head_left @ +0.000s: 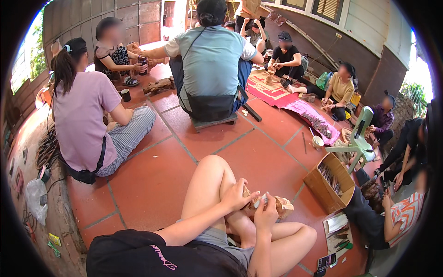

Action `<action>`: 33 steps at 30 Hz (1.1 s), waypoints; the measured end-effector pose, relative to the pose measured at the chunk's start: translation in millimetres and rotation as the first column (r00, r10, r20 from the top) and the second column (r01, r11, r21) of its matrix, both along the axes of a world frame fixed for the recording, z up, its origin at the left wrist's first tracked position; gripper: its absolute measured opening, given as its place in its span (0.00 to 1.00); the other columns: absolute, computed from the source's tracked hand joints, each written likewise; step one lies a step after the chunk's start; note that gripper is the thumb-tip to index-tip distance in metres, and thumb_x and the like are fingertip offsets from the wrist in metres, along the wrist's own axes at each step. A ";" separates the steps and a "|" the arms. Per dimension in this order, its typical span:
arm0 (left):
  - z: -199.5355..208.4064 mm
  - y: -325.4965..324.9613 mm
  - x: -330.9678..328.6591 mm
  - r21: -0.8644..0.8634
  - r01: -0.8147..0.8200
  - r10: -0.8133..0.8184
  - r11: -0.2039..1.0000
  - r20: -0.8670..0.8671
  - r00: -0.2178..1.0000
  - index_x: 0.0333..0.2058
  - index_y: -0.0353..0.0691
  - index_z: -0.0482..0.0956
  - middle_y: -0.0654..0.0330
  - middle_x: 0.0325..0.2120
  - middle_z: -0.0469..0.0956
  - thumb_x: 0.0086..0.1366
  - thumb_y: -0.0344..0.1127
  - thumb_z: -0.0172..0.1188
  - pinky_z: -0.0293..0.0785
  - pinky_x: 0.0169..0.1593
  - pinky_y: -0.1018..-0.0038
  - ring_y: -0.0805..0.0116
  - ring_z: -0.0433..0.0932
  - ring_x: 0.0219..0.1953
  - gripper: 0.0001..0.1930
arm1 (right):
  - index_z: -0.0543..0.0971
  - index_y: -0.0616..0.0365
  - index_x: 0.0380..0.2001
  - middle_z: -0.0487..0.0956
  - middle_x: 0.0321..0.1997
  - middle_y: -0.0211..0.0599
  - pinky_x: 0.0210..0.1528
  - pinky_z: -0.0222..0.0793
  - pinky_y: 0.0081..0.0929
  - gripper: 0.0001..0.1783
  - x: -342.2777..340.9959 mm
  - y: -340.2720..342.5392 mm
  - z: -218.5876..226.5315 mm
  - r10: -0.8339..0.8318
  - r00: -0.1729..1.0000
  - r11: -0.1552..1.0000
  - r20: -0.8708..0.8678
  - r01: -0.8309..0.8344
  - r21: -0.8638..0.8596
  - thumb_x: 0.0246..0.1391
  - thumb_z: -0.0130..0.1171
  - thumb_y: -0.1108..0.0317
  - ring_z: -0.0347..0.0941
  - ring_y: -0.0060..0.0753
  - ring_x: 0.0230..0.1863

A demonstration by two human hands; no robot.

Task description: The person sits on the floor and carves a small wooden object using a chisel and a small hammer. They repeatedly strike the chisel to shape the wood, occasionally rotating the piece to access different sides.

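Note:
A carved block of light brown wood (284, 207) rests over my crossed legs, its surface cut into uneven shapes. Curled around its left end is my left hand (234, 197), closed on the wood. My right hand (266, 214) is closed in a pinch against the near side of the block. A small whitish piece (264, 197) shows at its fingertips; what kind of thing it is, I cannot make out. Parts of the carving are hidden behind both hands.
To my right stand a cardboard box (330, 182) of thin tools, a pale sheet (336, 231) with more tools, a phone (326, 261) and a green plastic chair (357, 141). Several people sit around the red tile floor (152, 184); one sits on a low stool (213, 121) ahead.

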State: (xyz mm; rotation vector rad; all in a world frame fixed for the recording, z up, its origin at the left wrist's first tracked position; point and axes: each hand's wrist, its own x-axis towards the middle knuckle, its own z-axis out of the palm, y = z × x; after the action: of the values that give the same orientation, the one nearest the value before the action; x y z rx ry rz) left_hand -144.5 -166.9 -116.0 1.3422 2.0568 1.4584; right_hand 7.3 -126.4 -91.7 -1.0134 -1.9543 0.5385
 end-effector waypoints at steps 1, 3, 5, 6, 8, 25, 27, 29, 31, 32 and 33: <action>0.4 0.1 -0.6 -0.004 -0.005 0.005 1.000 -0.001 1.000 0.45 0.33 0.69 0.38 0.33 0.79 0.59 0.68 0.64 0.76 0.43 0.55 0.40 0.80 0.39 0.38 | 0.78 0.56 0.43 0.83 0.41 0.52 0.39 0.76 0.48 0.09 -2.7 -1.4 1.9 -0.043 0.993 0.999 -0.113 0.046 0.023 0.61 0.58 0.66 0.82 0.55 0.39; 2.2 -0.9 0.0 -0.013 -0.001 0.001 1.000 0.010 1.000 0.45 0.33 0.69 0.38 0.33 0.79 0.59 0.67 0.64 0.75 0.43 0.55 0.40 0.80 0.40 0.38 | 0.78 0.58 0.45 0.83 0.42 0.54 0.41 0.76 0.48 0.11 -1.2 -2.3 5.2 -0.014 1.000 0.998 -0.007 0.013 -0.056 0.62 0.57 0.67 0.81 0.58 0.41; 3.8 -1.5 0.3 -0.026 0.015 -0.015 1.000 0.014 1.000 0.46 0.33 0.69 0.38 0.34 0.79 0.60 0.67 0.64 0.75 0.44 0.56 0.40 0.80 0.40 0.38 | 0.77 0.60 0.47 0.83 0.42 0.54 0.42 0.76 0.48 0.12 1.5 2.1 3.3 0.075 0.958 0.992 0.278 -0.045 -0.114 0.62 0.57 0.68 0.80 0.60 0.41; 4.0 -2.1 -1.5 -0.035 0.025 -0.025 0.999 0.010 1.000 0.48 0.32 0.69 0.37 0.34 0.79 0.61 0.66 0.64 0.75 0.45 0.56 0.40 0.81 0.41 0.38 | 0.77 0.60 0.48 0.82 0.42 0.55 0.43 0.75 0.51 0.13 1.2 1.5 0.8 0.140 0.960 0.980 0.241 -0.100 -0.171 0.62 0.56 0.68 0.80 0.61 0.42; 4.4 -2.3 -2.1 -0.049 0.031 -0.030 0.998 0.008 1.000 0.49 0.32 0.69 0.37 0.35 0.79 0.61 0.66 0.63 0.75 0.46 0.57 0.40 0.81 0.41 0.38 | 0.77 0.59 0.47 0.82 0.42 0.55 0.43 0.75 0.52 0.12 -1.1 -1.0 -3.2 0.098 0.986 0.988 0.135 -0.080 -0.133 0.62 0.55 0.68 0.80 0.61 0.42; 3.2 -3.1 -1.8 -0.005 0.026 -0.026 1.000 -0.026 0.999 0.49 0.33 0.68 0.37 0.36 0.78 0.62 0.65 0.64 0.74 0.46 0.55 0.39 0.80 0.42 0.37 | 0.76 0.63 0.50 0.82 0.44 0.54 0.43 0.77 0.46 0.13 -1.0 3.8 -0.6 0.152 0.976 0.987 0.152 -0.142 -0.075 0.64 0.55 0.69 0.81 0.59 0.44; 6.6 -3.3 -0.8 -0.037 0.029 -0.029 0.999 0.008 1.000 0.49 0.33 0.69 0.38 0.36 0.78 0.61 0.65 0.64 0.74 0.46 0.56 0.39 0.80 0.42 0.37 | 0.76 0.65 0.51 0.82 0.45 0.54 0.44 0.77 0.45 0.14 -0.3 2.9 -3.3 0.117 0.989 0.992 0.093 -0.113 -0.047 0.65 0.55 0.71 0.81 0.58 0.43; 6.8 -4.2 -0.3 -0.053 0.024 -0.024 0.998 0.007 1.000 0.49 0.33 0.69 0.38 0.36 0.79 0.61 0.65 0.64 0.74 0.46 0.56 0.39 0.80 0.42 0.37 | 0.76 0.66 0.51 0.82 0.46 0.54 0.43 0.77 0.43 0.14 -2.7 1.7 -3.6 0.031 0.997 0.998 -0.071 -0.026 0.065 0.65 0.56 0.72 0.81 0.57 0.41; 5.4 -3.7 -1.2 -0.042 0.007 -0.008 0.999 -0.025 1.000 0.49 0.33 0.69 0.38 0.36 0.79 0.61 0.66 0.64 0.75 0.46 0.56 0.40 0.80 0.42 0.38 | 0.75 0.66 0.52 0.81 0.47 0.54 0.43 0.78 0.43 0.14 -3.0 1.6 -3.6 -0.023 0.973 0.996 -0.230 0.043 0.081 0.65 0.56 0.72 0.81 0.56 0.40; 4.5 -3.9 -0.9 -0.043 0.006 -0.007 0.999 -0.020 1.000 0.49 0.33 0.69 0.39 0.36 0.79 0.61 0.66 0.63 0.75 0.46 0.56 0.40 0.80 0.42 0.38 | 0.75 0.66 0.52 0.81 0.48 0.54 0.43 0.78 0.42 0.15 -1.4 1.8 -6.4 -0.045 0.952 0.997 -0.303 0.061 0.042 0.65 0.56 0.72 0.81 0.56 0.40; 5.2 -3.8 -0.1 -0.045 0.010 -0.011 0.999 -0.017 1.000 0.49 0.33 0.69 0.39 0.36 0.79 0.61 0.66 0.63 0.75 0.46 0.56 0.40 0.80 0.42 0.38 | 0.75 0.66 0.52 0.81 0.48 0.53 0.43 0.78 0.42 0.15 0.6 2.2 -9.3 -0.073 0.924 0.997 -0.375 0.080 0.001 0.65 0.56 0.72 0.81 0.55 0.40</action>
State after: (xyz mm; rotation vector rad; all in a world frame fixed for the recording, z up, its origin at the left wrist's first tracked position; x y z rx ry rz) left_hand -144.6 -170.6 -110.8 1.3503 2.0778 1.3924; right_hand 8.0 -124.2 -100.9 -0.8971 -1.5712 0.6213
